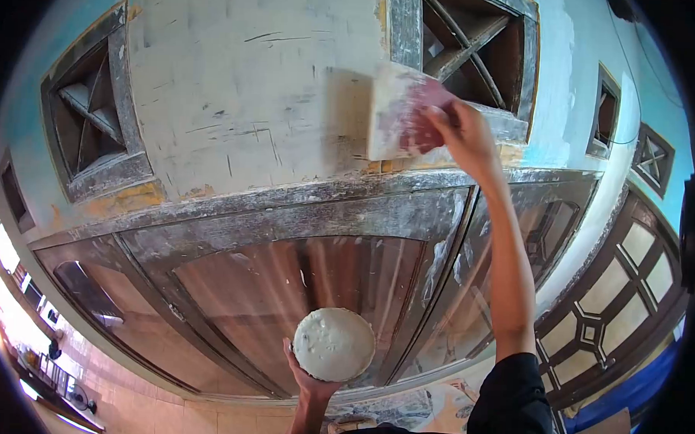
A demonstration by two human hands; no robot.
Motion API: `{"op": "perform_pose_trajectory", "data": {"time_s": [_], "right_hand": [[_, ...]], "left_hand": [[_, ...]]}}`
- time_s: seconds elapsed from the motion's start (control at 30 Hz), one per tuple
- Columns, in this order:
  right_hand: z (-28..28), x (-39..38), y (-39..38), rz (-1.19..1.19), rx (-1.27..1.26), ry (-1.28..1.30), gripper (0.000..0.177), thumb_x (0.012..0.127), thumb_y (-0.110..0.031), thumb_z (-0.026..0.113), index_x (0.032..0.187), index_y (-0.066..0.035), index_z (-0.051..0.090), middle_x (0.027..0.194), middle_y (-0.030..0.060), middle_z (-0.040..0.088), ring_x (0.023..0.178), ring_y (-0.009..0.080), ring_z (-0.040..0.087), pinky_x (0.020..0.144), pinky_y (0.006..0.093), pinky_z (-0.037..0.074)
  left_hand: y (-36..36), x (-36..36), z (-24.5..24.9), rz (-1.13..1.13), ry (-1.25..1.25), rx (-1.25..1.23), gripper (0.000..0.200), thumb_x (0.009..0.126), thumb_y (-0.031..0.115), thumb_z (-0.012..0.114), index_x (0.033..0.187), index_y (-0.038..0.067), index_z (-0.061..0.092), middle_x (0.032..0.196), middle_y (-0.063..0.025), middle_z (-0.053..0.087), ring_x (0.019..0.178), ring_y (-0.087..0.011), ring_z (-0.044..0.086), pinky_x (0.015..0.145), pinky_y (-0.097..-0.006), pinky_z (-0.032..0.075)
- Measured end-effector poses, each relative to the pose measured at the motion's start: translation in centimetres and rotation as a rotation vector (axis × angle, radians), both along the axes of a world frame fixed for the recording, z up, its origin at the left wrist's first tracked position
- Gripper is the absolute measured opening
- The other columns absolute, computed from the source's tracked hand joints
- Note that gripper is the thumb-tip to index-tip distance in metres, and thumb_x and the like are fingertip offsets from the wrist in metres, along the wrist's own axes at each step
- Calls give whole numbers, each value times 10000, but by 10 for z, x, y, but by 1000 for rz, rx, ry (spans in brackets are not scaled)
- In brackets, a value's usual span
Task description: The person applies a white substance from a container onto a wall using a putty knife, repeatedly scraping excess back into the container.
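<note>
My right hand (463, 137) is raised and closed around a flat, dark red spreader (428, 105) smeared with white putty. Its wide pale edge is up at the scuffed white wall (253, 76), just left of a wooden vent frame (530, 86), and throws a shadow there. Lower down, my left hand (315, 383) grips the underside and left side of a round tub (373, 342). White putty (334, 345), dotted with small lumps and pits, fills it almost to the rim. Most of the left fingers are hidden beneath the tub.
Below the wall runs a whitened wooden lintel (310, 196) over glazed wooden doors (238, 290). Another crossed vent (94, 116) is at left. A patterned door (605, 295) stands at right, with blue material (625, 391) by its foot. Floor tiles (142, 397) show below.
</note>
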State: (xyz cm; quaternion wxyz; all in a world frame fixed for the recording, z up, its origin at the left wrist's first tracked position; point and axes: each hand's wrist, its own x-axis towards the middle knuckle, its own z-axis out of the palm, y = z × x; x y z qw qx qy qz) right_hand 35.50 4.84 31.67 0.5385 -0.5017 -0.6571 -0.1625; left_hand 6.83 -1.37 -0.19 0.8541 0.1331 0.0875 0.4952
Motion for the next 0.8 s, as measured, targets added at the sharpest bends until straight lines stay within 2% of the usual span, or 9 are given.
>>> {"op": "perform_pose_trajectory", "data": {"time_s": [0.03, 0.13, 0.2, 0.3, 0.43, 0.5, 0.63, 0.73, 0.8], "right_hand": [[2, -6, 9, -85, 41, -93, 389, 853, -363, 633, 916, 20, 617, 770, 191, 644, 684, 337, 634, 609, 360, 462], [0, -11, 13, -278, 31, -168, 378, 851, -353, 637, 893, 22, 613, 758, 203, 634, 688, 372, 618, 597, 371, 457], [-9, 7, 3, -184, 41, -83, 367, 854, -338, 638, 879, 27, 606, 746, 198, 631, 677, 351, 627, 591, 375, 457], [-10, 25, -7, -88, -13, 60, 335, 858, -309, 639, 871, 25, 613, 760, 182, 648, 672, 288, 646, 604, 364, 469], [3, -18, 0, -7, 44, -52, 315, 856, -297, 641, 853, 17, 619, 753, 178, 650, 682, 297, 646, 606, 368, 468], [9, -37, 0, -181, -64, -139, 316, 854, -297, 643, 874, 18, 623, 769, 183, 653, 689, 305, 650, 614, 365, 478], [-6, 1, 8, -190, 49, -105, 316, 851, -288, 649, 890, 25, 625, 773, 169, 661, 676, 267, 661, 612, 349, 487], [-9, 17, 2, 165, -19, 158, 294, 863, -269, 634, 898, 23, 630, 753, 138, 665, 662, 187, 658, 606, 317, 481], [3, -4, -1, 99, -2, 55, 304, 864, -280, 634, 894, 23, 631, 746, 139, 663, 643, 191, 649, 596, 320, 473]], "left_hand": [[-1, 1, 0, -3, 3, 0, 784, 776, 743, 375, 1321, 183, 450, 1346, -88, 447, 1205, -352, 434, 969, -558, 359], [-2, 2, 3, -43, -13, 13, 776, 781, 739, 373, 1321, 187, 451, 1350, -84, 444, 1206, -352, 433, 971, -555, 359], [-3, 1, 5, 43, 71, -13, 776, 783, 738, 372, 1325, 187, 446, 1353, -84, 441, 1204, -353, 434, 969, -557, 360], [-4, 0, 9, 18, 7, 23, 776, 781, 739, 375, 1322, 187, 448, 1347, -82, 448, 1196, -350, 441, 961, -556, 365], [-2, 0, -1, 15, 12, -21, 780, 782, 738, 377, 1323, 180, 447, 1346, -81, 449, 1191, -347, 445, 958, -558, 366], [0, 1, -5, -25, 11, 27, 780, 784, 739, 375, 1323, 179, 446, 1348, -82, 448, 1192, -346, 447, 961, -554, 366], [-1, -5, -4, -9, -10, -4, 786, 785, 740, 371, 1325, 174, 442, 1345, -83, 451, 1186, -346, 451, 962, -556, 364], [-2, -9, -3, 56, -11, -10, 780, 787, 738, 369, 1322, 176, 445, 1339, -83, 456, 1182, -346, 455, 958, -555, 369], [-2, -11, -3, 33, -21, -26, 769, 796, 730, 362, 1321, 175, 446, 1341, -84, 456, 1188, -346, 451, 956, -552, 371]]}}
